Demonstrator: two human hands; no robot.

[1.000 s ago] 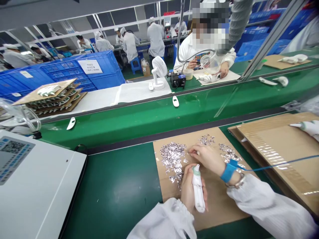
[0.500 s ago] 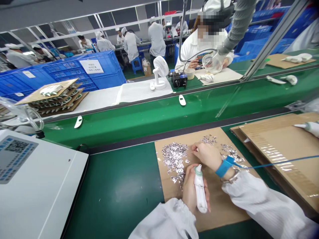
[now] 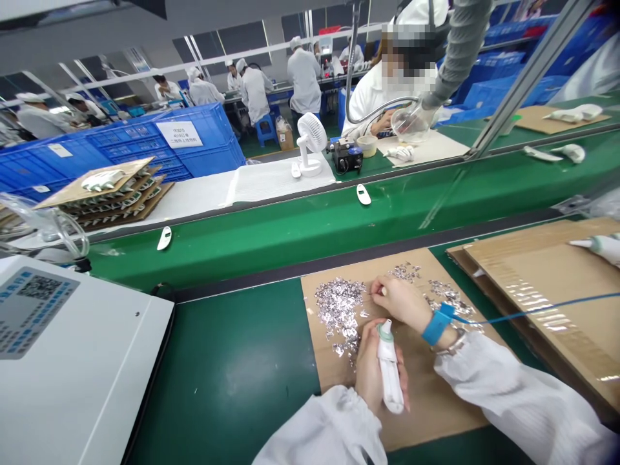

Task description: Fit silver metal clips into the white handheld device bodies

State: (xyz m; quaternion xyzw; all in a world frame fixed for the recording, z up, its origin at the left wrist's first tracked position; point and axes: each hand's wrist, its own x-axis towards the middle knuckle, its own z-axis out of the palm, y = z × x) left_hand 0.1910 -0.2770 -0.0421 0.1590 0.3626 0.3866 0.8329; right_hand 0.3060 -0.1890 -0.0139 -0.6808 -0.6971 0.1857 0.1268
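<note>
Hardly anything has moved since the earlier frame: the right hand (image 3: 402, 305) stays over a cardboard sheet (image 3: 426, 407) on the green bench (image 3: 223, 368), pinching a thin pointed tool (image 3: 375, 293) just beside a heap of silvery foil pieces (image 3: 338, 310), while the closed left hand (image 3: 372, 368) grips a white device (image 3: 390, 381) with a green tip.

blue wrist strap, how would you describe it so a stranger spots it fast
On the green belt at the bottom lies a cardboard sheet. Over it is the right hand, with the strap around its wrist. Its thin blue cord running off to the right sets it apart.
</note>
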